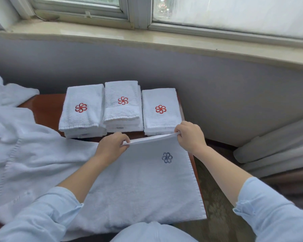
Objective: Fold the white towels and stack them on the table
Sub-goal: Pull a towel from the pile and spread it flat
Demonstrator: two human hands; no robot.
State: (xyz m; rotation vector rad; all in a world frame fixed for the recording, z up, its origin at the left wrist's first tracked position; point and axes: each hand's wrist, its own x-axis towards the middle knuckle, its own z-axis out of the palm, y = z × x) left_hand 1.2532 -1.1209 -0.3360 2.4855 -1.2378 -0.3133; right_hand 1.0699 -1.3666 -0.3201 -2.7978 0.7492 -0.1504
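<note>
White towel [138, 180] — where are we keeping it?
It is lying across the table [45, 109], near three folded stacks [122, 105]. Our left hand [110, 147] and right hand [191, 135] are both pinching its far edge — holding it slightly raised.

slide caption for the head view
Left hand and right hand pinch the far edge of a white towel, three folded stacks behind.

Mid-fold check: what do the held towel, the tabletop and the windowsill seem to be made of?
The held towel looks like white cotton terry: fuzzy looped nap, stitched hem, embroidered dark logo. The tabletop seems to be reddish-brown wood or veneer, smooth with a slight sheen. The windowsill looks like pale polished stone, possibly marble, given its gloss.
</note>
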